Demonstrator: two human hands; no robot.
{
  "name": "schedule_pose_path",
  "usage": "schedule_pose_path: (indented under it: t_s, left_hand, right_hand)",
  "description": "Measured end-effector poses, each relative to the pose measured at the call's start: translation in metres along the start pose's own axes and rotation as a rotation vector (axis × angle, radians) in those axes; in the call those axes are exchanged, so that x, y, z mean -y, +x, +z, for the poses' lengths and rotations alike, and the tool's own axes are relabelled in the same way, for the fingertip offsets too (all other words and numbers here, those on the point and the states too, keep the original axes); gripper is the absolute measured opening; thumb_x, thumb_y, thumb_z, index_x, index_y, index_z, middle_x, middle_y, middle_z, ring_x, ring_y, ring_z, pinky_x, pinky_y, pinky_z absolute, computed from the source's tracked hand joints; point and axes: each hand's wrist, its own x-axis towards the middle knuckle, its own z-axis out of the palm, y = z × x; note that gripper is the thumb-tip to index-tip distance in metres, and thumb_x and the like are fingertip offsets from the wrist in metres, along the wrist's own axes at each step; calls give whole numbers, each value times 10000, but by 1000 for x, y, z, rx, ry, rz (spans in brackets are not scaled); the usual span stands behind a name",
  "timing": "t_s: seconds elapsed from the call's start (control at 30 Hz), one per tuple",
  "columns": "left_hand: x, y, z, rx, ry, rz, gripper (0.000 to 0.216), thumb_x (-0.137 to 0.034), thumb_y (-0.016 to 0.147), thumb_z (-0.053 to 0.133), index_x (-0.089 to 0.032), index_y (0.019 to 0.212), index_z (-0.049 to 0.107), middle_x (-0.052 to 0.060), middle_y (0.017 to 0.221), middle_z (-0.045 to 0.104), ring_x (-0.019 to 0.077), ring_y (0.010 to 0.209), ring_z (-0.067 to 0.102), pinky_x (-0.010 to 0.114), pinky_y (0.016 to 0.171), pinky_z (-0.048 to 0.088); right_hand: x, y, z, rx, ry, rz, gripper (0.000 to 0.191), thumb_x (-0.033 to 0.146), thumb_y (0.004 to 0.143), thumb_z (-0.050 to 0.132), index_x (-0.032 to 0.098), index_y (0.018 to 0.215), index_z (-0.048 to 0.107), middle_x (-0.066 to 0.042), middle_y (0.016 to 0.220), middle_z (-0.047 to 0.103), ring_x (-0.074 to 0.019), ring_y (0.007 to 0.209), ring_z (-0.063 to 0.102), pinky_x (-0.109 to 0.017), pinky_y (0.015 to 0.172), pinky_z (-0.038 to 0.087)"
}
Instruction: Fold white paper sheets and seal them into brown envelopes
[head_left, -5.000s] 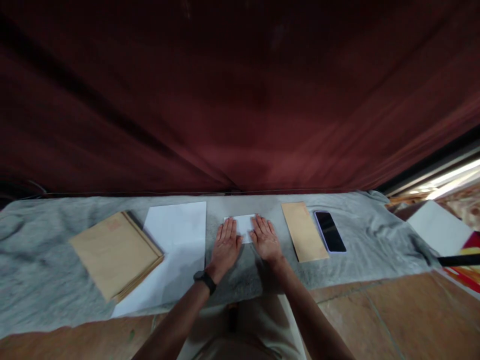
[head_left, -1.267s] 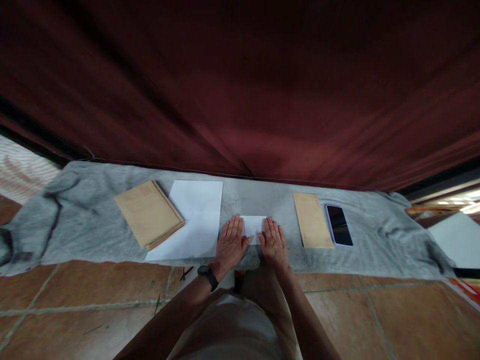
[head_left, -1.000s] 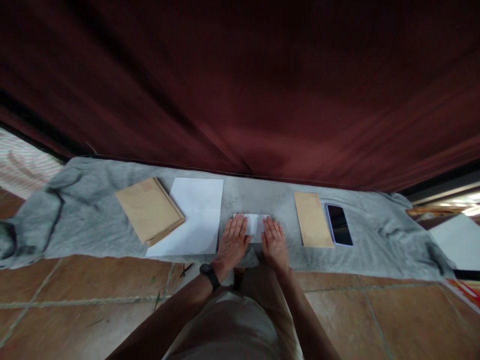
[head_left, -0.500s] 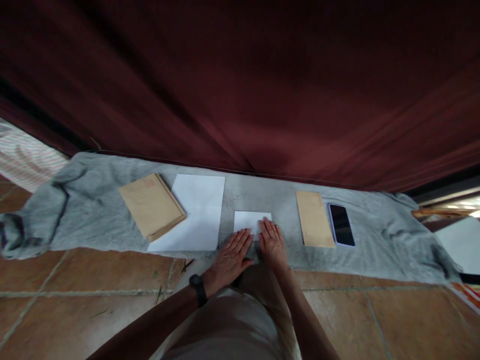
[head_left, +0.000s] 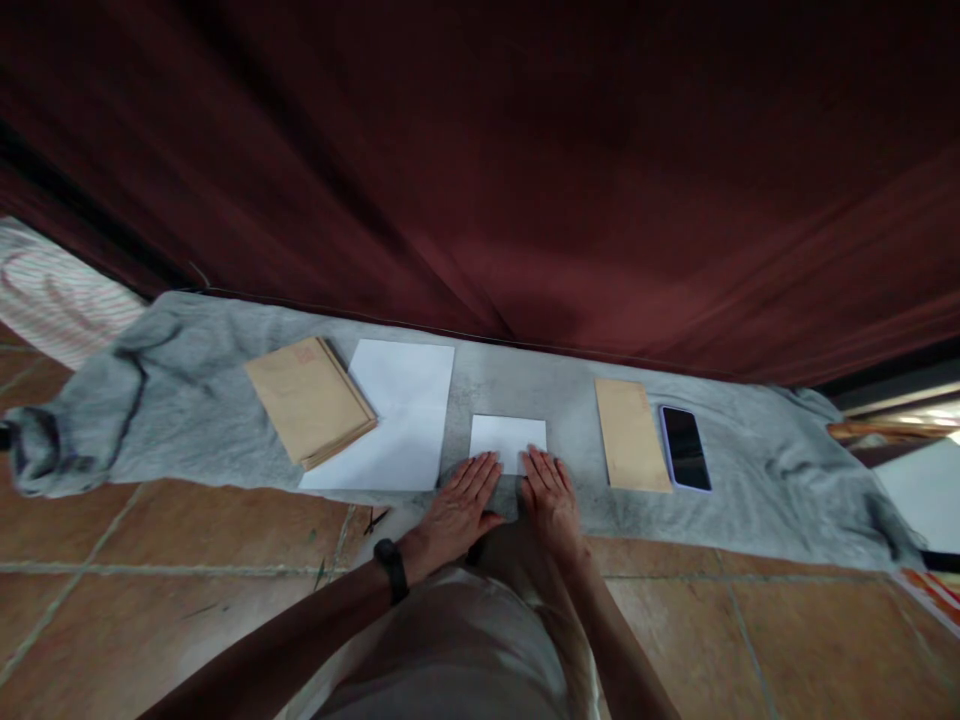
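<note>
Rests left hand (head_left: 457, 512) and right hand (head_left: 553, 503), with grip flat and empty, on near edge of small white paper (head_left: 507, 432) ahead, lengthwise along table (head_left: 525, 378) front edge.

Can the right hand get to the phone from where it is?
Probably yes: only a flat brown envelope lies between the right hand and the smartphone, and nothing tall blocks the way.

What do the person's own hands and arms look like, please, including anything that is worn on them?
The left hand and right hand are bare, without gloves. No sleeves show on the forearms. A dark watch-like band circles the left wrist; nothing shows on the right.
</note>
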Motion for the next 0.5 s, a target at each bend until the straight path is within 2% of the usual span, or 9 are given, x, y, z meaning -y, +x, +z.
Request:
schedule_pose_path:
  t_s: [0.17,0.27,0.4,0.5]
  left_hand:
    - [6,-12,-2,-20,-13,-34,773,-550,995,484,-94,1587,285,200,1633,340,292,1538,284,470,1236,298]
    - [0,-6,-3,-15,-19,-40,740,-534,1000,480,-86,1569,328,204,1626,354,302,1532,299,477,1237,301]
    - [-8,4,-3,-1,-35,-16,619,-418,1022,461,-115,1554,372,165,1636,356,278,1535,296,464,1251,278]
    - [-4,3,-1,3,-21,-7,606,-401,1022,461,-99,1542,388,170,1635,356,280,1533,302,454,1246,289]
  right_hand:
    - [-7,-17,-5,21,15,14,493,261,1069,371,162,1550,415,-107,1560,485,-226,1458,438,-470,1237,304]
    - [1,-17,-6,38,40,-2,494,265,1066,376,175,1549,418,-102,1566,478,-226,1461,433,-486,1237,310]
    - [15,-14,-5,83,80,-68,492,288,1056,409,225,1543,432,-75,1581,463,-228,1479,405,-499,1241,303]
    - [11,-13,-4,68,83,-35,486,284,1060,398,228,1542,434,-78,1574,473,-232,1472,413,-496,1224,326]
